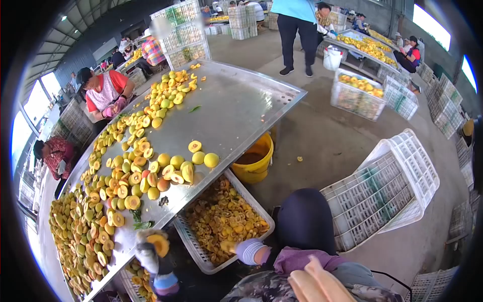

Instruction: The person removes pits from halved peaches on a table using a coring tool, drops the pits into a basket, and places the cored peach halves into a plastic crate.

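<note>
A halved orange fruit is in my gloved left hand, below the near edge of the metal table. My right hand, in a striped glove, reaches over the right rim of a white crate full of cut fruit pieces. Its fingertips merge into a blurred yellow patch, so what they hold, if anything, is unclear. Whole and halved yellow-green fruits are spread along the table's left side, heaped thickest at the lower left. Leaves lie near the edge.
A yellow bucket stands under the table edge. Empty white crates lie at right, and a fruit-filled crate stands farther back. Across the table sits a person in red. Someone's blurred bare fingers show at bottom centre.
</note>
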Demonstrator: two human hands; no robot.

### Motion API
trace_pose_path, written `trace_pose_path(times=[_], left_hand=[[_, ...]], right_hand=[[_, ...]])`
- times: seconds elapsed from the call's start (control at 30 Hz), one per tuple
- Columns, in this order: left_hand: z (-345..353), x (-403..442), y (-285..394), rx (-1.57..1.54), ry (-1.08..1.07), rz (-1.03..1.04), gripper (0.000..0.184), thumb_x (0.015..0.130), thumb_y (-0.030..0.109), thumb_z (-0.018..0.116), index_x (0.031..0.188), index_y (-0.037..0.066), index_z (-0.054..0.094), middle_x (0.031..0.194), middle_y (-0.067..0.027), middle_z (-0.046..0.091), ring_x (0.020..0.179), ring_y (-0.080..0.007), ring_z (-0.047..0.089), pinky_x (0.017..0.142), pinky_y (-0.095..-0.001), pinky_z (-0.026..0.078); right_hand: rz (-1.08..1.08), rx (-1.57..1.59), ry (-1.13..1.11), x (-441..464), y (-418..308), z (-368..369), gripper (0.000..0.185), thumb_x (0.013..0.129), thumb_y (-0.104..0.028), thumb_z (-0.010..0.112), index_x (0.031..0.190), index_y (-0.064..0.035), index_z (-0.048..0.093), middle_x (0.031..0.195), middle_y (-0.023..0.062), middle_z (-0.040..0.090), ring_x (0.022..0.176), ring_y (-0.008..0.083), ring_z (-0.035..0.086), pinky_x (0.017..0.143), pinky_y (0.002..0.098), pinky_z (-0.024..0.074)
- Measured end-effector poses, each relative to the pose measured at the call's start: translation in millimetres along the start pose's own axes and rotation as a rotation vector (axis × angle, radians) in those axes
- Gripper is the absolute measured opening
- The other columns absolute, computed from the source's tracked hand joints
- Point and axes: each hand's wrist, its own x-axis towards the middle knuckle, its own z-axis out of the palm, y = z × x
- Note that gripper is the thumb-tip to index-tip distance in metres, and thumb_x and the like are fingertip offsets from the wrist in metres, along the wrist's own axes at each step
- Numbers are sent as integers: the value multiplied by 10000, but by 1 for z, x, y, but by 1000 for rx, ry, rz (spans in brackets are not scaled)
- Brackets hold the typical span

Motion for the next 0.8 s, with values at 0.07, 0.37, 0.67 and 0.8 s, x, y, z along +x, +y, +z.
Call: trace_pose_path(times=[0.07, 0.37, 0.67, 0.8], left_hand=[[-14, -1, 21, -68, 42, -42, 486, 930, 476, 500, 900, -7, 536, 737, -161, 600, 613, -208, 590, 529, -273, 487], [-68, -27, 47, -171, 330, -141, 438, 939, 459, 494, 932, 30, 580, 745, -110, 600, 625, -218, 574, 535, -320, 487], [-208, -90, 88, 735, 549, -154, 209, 932, 172, 546, 904, -14, 637, 711, -12, 607, 587, -77, 503, 528, -218, 396], [-203, -111, 101, 1617, 193, -285, 278, 708, 69, 619, 982, 28, 637, 1091, -198, 599, 1050, -371, 554, 892, -393, 445]], right_hand=[[-19, -36, 8, -3, 7, 6, 284, 873, -199, 481, 1067, -60, 633, 918, 155, 692, 834, 347, 676, 659, 493, 527], [-44, -55, 180, -29, -6, -9, 398, 954, -315, 412, 1049, 31, 584, 723, 197, 665, 695, 365, 666, 587, 497, 498], [-116, 28, 229, -39, 4, -22, 349, 937, -281, 426, 1012, 28, 570, 671, 206, 644, 648, 394, 645, 549, 519, 472], [-105, 63, 278, -35, 13, -14, 249, 873, -282, 500, 980, -59, 525, 644, 174, 618, 564, 384, 607, 483, 510, 450]])
